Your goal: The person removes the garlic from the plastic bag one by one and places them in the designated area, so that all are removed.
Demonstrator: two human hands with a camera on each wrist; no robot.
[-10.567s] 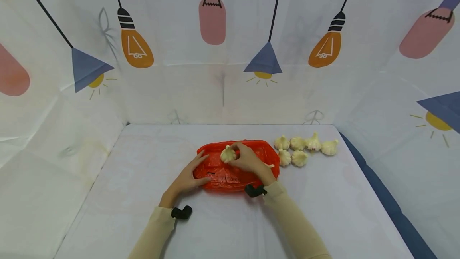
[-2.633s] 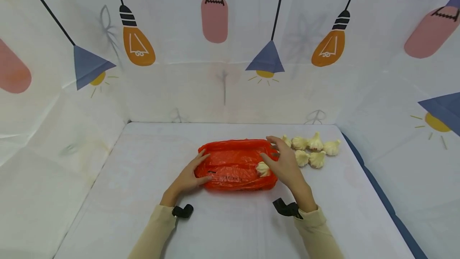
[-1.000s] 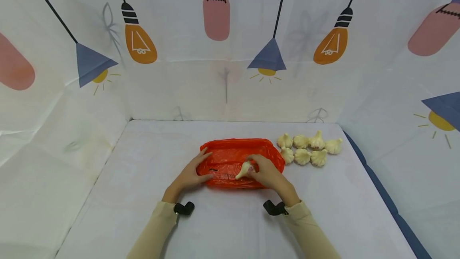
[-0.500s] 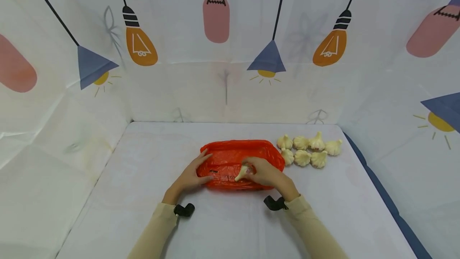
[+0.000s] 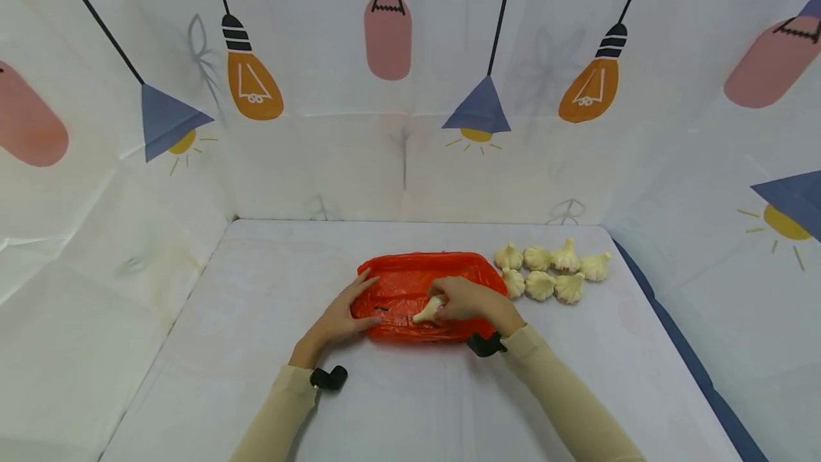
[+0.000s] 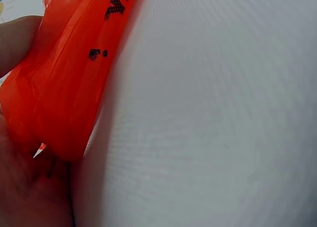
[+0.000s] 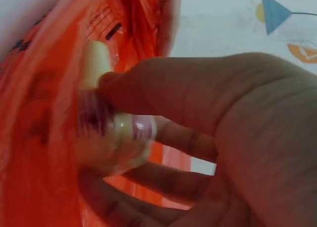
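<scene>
A red plastic bag [image 5: 400, 284] lies spread like a shallow tray mid-table, its dark print showing in both wrist views. My left hand [image 5: 340, 311] rests at its left end, fingers fairly straight and spread along the rim, thumb over the near edge. In the left wrist view, the red plastic [image 6: 64, 98] sits between a digit and the palm. My right hand [image 5: 468, 301] pinches a garlic bulb [image 5: 425, 311] low over the bag, its stem pointing left and toward me. Up close, the bulb [image 7: 96, 130] shows purple streaks, with the thumb across it and fingers behind.
Several garlic bulbs [image 5: 540, 285] stand in two rows to the right of the bag, the nearest right by its edge. White sheeting covers the table [image 5: 269, 262]. A cloth backdrop [image 5: 321, 155] with printed lamps rises behind and at both sides.
Since 10.6 s ago, one more bulb stands in the right-hand group. The right hand came back from there, took a bulb from the bag and has shifted slightly left. The left hand stays put.
</scene>
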